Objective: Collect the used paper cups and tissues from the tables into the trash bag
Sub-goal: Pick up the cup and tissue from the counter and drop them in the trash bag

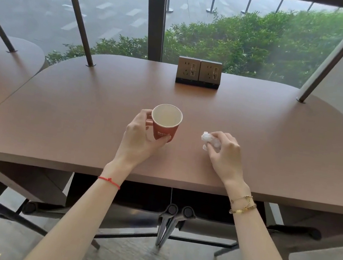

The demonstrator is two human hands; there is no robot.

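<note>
gripping mid-frame, the left hand (140,135) pinched the light, crushable red paper cup (165,122) by its wall, while right hand (226,154) fingertips pinched the soft crumpled white tissue (209,139).

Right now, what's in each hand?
Left hand: fingers closed around the red paper cup, upright on the table.
Right hand: fingers closed on the crumpled white tissue.

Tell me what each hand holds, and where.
Left hand: red paper cup, by its side wall. Right hand: crumpled tissue, between the fingertips.
</note>
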